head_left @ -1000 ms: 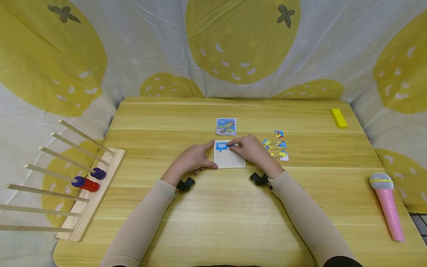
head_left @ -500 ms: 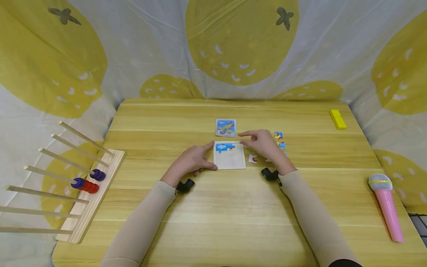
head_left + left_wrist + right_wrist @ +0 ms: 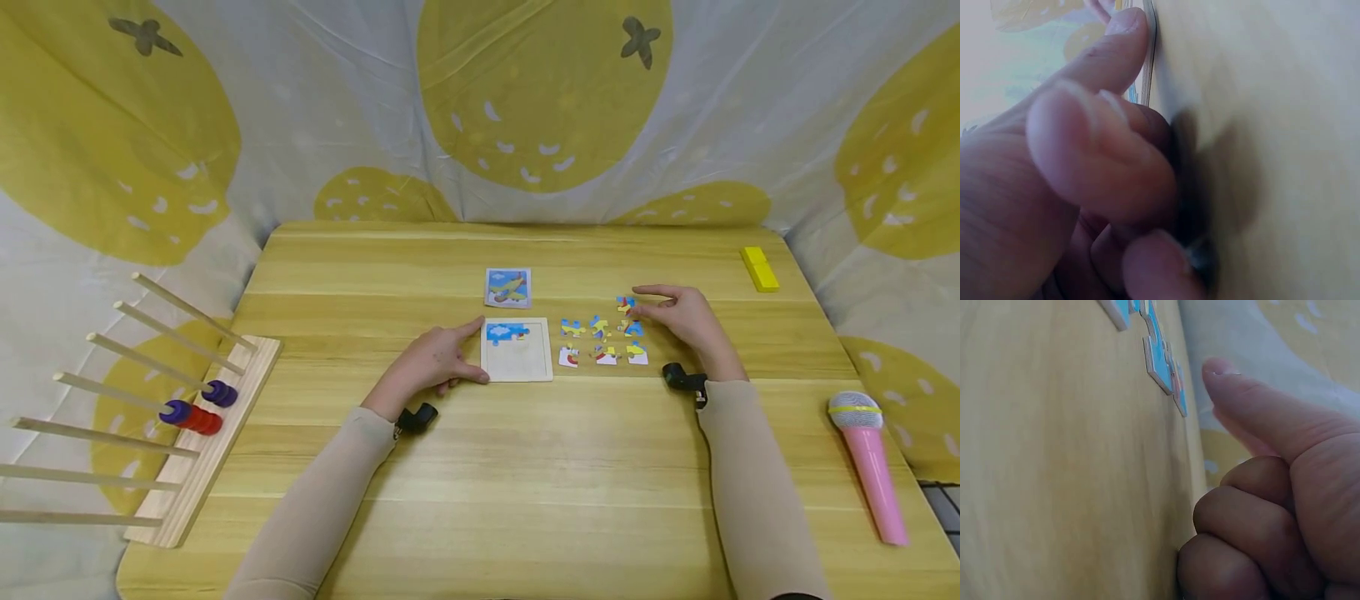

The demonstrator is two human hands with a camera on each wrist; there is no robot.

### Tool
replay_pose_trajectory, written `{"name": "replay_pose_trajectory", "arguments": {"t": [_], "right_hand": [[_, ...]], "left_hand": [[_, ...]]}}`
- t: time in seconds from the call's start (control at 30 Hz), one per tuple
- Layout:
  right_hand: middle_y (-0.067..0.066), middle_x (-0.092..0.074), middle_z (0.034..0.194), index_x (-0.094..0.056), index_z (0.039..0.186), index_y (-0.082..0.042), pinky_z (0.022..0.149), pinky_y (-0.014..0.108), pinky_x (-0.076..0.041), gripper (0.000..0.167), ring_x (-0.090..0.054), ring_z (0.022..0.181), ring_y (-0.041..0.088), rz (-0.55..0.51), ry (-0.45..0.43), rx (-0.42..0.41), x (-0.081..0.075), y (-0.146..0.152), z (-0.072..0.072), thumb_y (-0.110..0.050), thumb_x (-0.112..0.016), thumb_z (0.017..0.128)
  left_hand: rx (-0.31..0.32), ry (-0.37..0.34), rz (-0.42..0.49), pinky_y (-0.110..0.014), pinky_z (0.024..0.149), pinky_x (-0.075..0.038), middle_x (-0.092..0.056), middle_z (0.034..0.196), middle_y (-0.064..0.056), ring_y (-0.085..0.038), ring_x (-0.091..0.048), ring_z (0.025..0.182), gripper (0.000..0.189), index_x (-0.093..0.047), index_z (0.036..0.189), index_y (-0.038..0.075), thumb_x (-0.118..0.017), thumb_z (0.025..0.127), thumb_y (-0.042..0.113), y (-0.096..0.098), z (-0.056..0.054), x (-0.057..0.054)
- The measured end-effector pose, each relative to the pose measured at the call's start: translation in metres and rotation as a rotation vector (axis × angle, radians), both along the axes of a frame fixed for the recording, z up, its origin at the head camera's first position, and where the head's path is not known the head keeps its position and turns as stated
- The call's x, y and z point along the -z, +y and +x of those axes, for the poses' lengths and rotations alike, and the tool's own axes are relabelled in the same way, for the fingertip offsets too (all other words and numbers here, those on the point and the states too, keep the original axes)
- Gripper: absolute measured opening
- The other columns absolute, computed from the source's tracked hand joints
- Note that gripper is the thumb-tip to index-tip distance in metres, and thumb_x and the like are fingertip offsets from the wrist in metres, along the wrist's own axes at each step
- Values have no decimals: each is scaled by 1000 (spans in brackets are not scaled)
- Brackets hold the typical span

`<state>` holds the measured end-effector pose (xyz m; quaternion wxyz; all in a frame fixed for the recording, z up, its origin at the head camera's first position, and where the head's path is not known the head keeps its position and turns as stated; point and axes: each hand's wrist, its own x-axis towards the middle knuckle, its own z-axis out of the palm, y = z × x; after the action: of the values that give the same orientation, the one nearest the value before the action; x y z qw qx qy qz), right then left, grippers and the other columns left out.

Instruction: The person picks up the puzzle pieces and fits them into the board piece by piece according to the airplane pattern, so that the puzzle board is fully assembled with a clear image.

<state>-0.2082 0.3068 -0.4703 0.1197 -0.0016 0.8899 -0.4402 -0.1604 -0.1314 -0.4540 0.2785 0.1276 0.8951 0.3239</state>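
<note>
A square puzzle tray (image 3: 521, 362) lies mid-table, with joined blue sky-and-cloud pieces (image 3: 498, 332) along its upper left. My left hand (image 3: 431, 354) rests at its left side, index finger and thumb spread to touch the two left corners. In the left wrist view that hand's fingers (image 3: 1104, 156) hide most of the tray. To the right lie several loose jigsaw pieces (image 3: 572, 327). Beside them hovers my right hand (image 3: 686, 317), holding nothing, thumb and index apart near the top-right piece (image 3: 625, 305). The right wrist view shows its thumb (image 3: 1247, 400) apart from the blue pieces (image 3: 1159, 367).
Behind the tray lies a picture card (image 3: 508, 287) with a yellow airplane. A wooden peg rack (image 3: 202, 442) with red and purple rings stands at left. A pink toy microphone (image 3: 870, 467) and yellow blocks (image 3: 761, 268) lie at right.
My right hand has let go of a blue piece at the tray's upper row and moved right to the loose pieces, uncovering several of them. The left hand has stayed at the tray.
</note>
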Motion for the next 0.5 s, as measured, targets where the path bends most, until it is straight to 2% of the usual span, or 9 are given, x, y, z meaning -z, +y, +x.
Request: {"name": "replay_pose_trajectory", "arguments": {"t": [0.27,0.5], "right_hand": [[-11,-47,53,-67,145,-15,50,28,-29,63,-31,50,5,40,-29,-8,3,3,-2,-47,-82,93],[-13,-40,55,-69,143,-12,52,28,-29,59,-30,52,5,70,-11,-5,5,1,-3,-43,-82,94]], "left_hand": [[-2,2,-5,-30,44,-50,-58,55,-1,-15,-51,39,109,-24,171,31,-90,84,41,0,0,0],[-9,-3,-8,-29,44,-49,-58,56,-1,-15,-50,39,109,-25,170,31,-90,84,40,1,0,0]]}}
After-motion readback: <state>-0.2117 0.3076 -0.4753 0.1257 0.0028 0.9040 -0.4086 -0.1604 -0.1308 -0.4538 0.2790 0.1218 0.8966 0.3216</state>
